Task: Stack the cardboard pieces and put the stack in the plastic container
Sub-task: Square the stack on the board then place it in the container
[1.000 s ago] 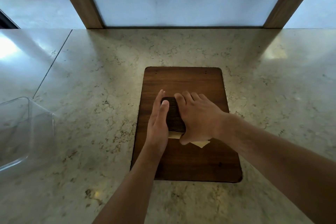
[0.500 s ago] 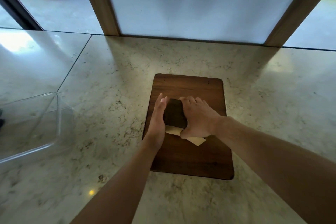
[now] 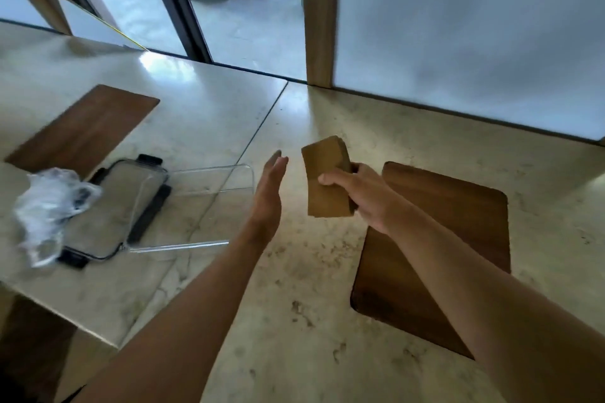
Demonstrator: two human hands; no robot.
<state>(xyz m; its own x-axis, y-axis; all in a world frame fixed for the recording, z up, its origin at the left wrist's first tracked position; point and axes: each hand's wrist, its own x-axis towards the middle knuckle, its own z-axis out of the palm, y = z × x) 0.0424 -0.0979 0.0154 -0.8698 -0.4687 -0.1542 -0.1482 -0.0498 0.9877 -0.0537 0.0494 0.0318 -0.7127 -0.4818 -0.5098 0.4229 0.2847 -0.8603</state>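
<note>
Marble counter [image 3: 294, 321] with a wooden board [image 3: 458, 239] on the right, another board [image 3: 82, 127] far left, and what looks like crumpled plastic wrap [image 3: 45, 203].

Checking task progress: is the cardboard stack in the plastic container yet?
Out. The right hand grips the cardboard stack in the air, right of the clear plastic container; nothing shows inside it.

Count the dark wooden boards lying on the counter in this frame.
2. One dark brown wooden board lies at right, partly under the right forearm. The other wooden board lies far left, beyond the clear plastic container; its near end is hidden.
</note>
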